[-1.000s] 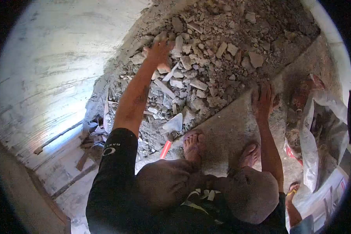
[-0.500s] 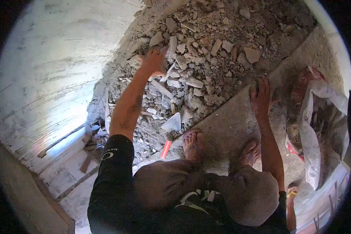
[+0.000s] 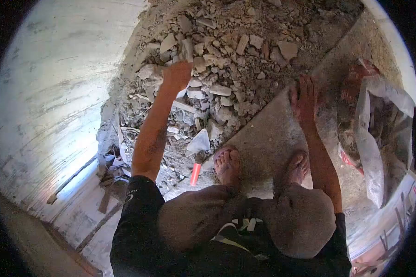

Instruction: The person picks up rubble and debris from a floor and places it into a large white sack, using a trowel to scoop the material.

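My left hand (image 3: 176, 77) is closed low over the rubble heap (image 3: 226, 60). A long grey chunk (image 3: 186, 48) lies just beyond its knuckles, and a bit of a white strip (image 3: 182, 93) shows under it. What the curled fingers hold is hidden. My right hand (image 3: 304, 102) rests with its fingers stretched out on the flat concrete floor (image 3: 263, 143), beside the heap's edge. A trowel (image 3: 199, 142) with a red handle lies on the debris nearer my feet, untouched by either hand.
An open white sack (image 3: 373, 152) with dark contents stands on the right, a reddish bag (image 3: 356, 85) beside it. A whitish wall (image 3: 60, 83) rises on the left, with wood scraps (image 3: 107, 196) at its foot. My bare feet (image 3: 228, 165) are on the floor.
My left hand has gone from spread fingers to a closed grip and come slightly back toward me. My right hand stays on the concrete. The view has shifted a little.
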